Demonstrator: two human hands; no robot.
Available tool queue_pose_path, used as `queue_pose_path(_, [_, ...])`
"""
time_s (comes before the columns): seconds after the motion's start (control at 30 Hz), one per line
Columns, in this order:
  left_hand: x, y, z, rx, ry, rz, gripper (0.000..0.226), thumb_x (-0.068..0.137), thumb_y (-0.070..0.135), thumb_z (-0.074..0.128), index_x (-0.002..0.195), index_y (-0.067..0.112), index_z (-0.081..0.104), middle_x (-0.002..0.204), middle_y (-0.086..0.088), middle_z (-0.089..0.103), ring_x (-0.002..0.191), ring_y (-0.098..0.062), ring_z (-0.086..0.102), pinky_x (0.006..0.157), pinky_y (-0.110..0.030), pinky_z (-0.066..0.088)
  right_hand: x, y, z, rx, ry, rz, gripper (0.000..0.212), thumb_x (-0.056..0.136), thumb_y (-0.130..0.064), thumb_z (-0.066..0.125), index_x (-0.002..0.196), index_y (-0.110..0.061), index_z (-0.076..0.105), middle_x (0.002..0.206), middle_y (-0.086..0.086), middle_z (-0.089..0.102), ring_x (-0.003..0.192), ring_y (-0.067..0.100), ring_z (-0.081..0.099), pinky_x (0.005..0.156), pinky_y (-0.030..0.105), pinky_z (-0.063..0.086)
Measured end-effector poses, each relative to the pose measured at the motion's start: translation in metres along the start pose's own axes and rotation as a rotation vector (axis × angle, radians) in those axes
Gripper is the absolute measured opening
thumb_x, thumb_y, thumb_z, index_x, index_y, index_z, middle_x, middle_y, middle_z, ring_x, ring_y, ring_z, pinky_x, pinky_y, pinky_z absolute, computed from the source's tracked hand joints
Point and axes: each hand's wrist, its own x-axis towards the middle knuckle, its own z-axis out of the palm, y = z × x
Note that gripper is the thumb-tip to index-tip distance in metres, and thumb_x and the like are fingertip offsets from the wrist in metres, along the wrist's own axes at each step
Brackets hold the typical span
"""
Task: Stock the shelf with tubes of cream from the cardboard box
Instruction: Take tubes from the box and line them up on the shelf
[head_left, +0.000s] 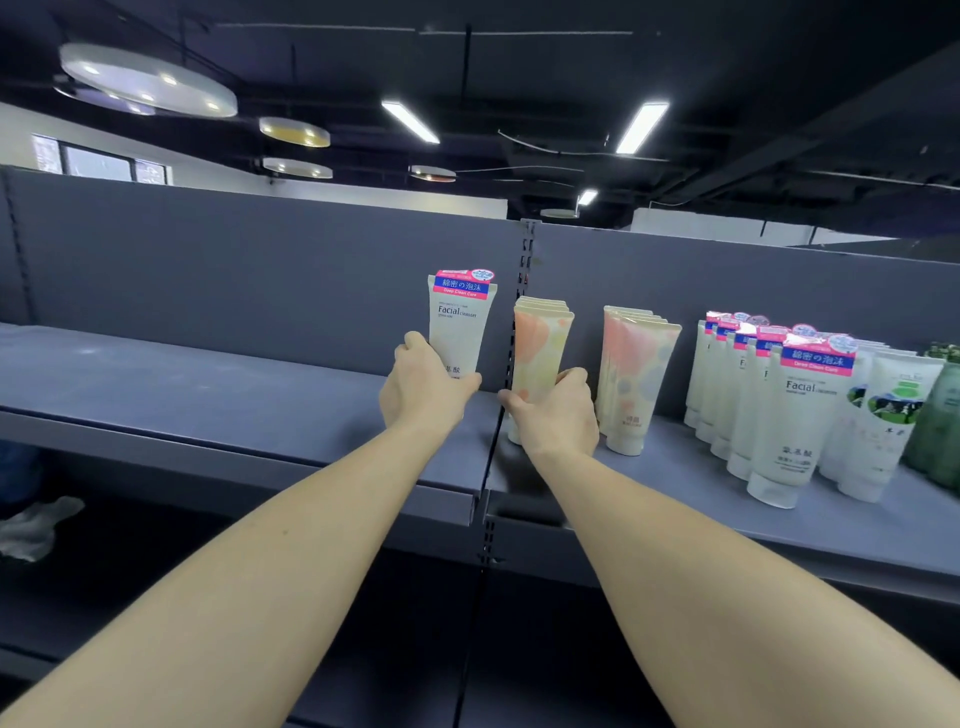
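Note:
My left hand (423, 389) grips a white facial cleanser tube (460, 325) with a pink and blue top label, held upright on its cap end over the right end of the left grey shelf (182, 395). My right hand (558, 415) is closed around the lower part of a row of peach-patterned tubes (540, 343) standing at the left end of the right shelf (857, 525). The cardboard box is out of view.
Further right stand a second row of peach-patterned tubes (631, 374), a row of white cleanser tubes (784, 410), white tubes with green pictures (883, 421) and green tubes (943, 421). A slotted upright (522, 291) divides the two shelves. A grey back panel rises behind.

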Motion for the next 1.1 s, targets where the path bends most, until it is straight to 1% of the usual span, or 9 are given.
queue_pose_path(0.17, [0.012,-0.001,0.006,-0.021,-0.010,0.008,0.056,0.075,0.039,0.075,0.112,0.011,0.043,0.112,-0.005,0.056,0.099,-0.026,0.059,0.066,-0.034,0.042,0.010,-0.002,0.010,-0.022,0.013,0.018,0.062,0.076,-0.047,0.078,0.111,-0.013,0.041,0.112,0.005,0.055,0.100,0.027,0.060,0.071,0.035,0.044])
queue_pose_path(0.43, [0.015,-0.010,0.006,-0.034,-0.035,0.005,0.056,0.076,0.039,0.075,0.112,0.011,0.043,0.112,-0.004,0.056,0.096,-0.025,0.060,0.064,-0.033,0.040,0.015,-0.007,0.018,-0.044,0.020,0.048,0.061,0.077,-0.043,0.079,0.112,-0.011,0.040,0.116,0.007,0.054,0.104,0.030,0.059,0.071,0.035,0.041])
queue_pose_path(0.57, [0.012,-0.013,0.000,-0.041,-0.047,0.008,0.057,0.077,0.040,0.076,0.112,0.011,0.043,0.111,-0.004,0.057,0.096,-0.025,0.061,0.064,-0.033,0.040,0.010,-0.009,0.017,-0.032,0.009,0.078,0.066,0.075,-0.048,0.078,0.114,-0.010,0.040,0.116,0.007,0.053,0.104,0.030,0.059,0.072,0.036,0.044])
queue_pose_path(0.67, [0.008,-0.013,-0.003,-0.045,-0.063,0.011,0.057,0.076,0.040,0.076,0.112,0.011,0.043,0.112,-0.004,0.057,0.096,-0.025,0.060,0.064,-0.033,0.040,0.003,-0.008,0.014,-0.023,0.003,0.100,0.072,0.073,-0.053,0.077,0.117,-0.010,0.040,0.118,0.006,0.052,0.106,0.029,0.058,0.076,0.038,0.049])
queue_pose_path(0.73, [0.005,-0.012,-0.005,-0.052,-0.072,0.016,0.059,0.075,0.041,0.077,0.112,0.011,0.042,0.112,-0.005,0.057,0.097,-0.025,0.060,0.065,-0.033,0.040,-0.001,-0.006,0.008,-0.022,0.012,0.089,0.072,0.076,-0.053,0.075,0.122,-0.010,0.040,0.122,0.006,0.052,0.109,0.028,0.057,0.080,0.039,0.050])
queue_pose_path(0.83, [-0.002,-0.007,-0.007,-0.064,-0.086,0.036,0.062,0.074,0.044,0.078,0.112,0.011,0.042,0.112,-0.004,0.056,0.097,-0.025,0.061,0.065,-0.033,0.040,-0.007,-0.001,-0.008,-0.014,0.025,0.076,0.065,0.082,-0.050,0.070,0.128,-0.013,0.042,0.125,0.004,0.054,0.112,0.025,0.057,0.083,0.036,0.048])
queue_pose_path(0.9, [-0.009,-0.003,-0.008,-0.069,-0.096,0.051,0.063,0.073,0.046,0.078,0.111,0.012,0.041,0.111,-0.004,0.056,0.095,-0.024,0.060,0.064,-0.033,0.039,-0.011,0.004,-0.021,-0.013,0.032,0.079,0.056,0.087,-0.047,0.067,0.128,-0.015,0.046,0.123,0.001,0.057,0.108,0.021,0.057,0.079,0.032,0.044])
queue_pose_path(1.0, [-0.024,0.004,-0.008,-0.074,-0.114,0.065,0.063,0.072,0.047,0.078,0.109,0.012,0.041,0.109,-0.003,0.056,0.093,-0.024,0.060,0.063,-0.033,0.038,-0.021,0.014,-0.041,-0.082,0.046,0.070,0.028,0.094,-0.034,0.059,0.116,-0.018,0.055,0.116,0.000,0.061,0.093,0.017,0.049,0.075,0.028,0.037])
queue_pose_path(1.1, [-0.042,0.014,-0.009,-0.083,-0.122,0.074,0.065,0.070,0.050,0.079,0.106,0.013,0.041,0.106,-0.002,0.057,0.090,-0.023,0.060,0.060,-0.033,0.037,-0.034,0.024,-0.063,-0.124,0.068,0.086,0.017,0.095,-0.027,0.055,0.109,-0.018,0.056,0.110,0.002,0.062,0.087,0.019,0.047,0.074,0.030,0.038])
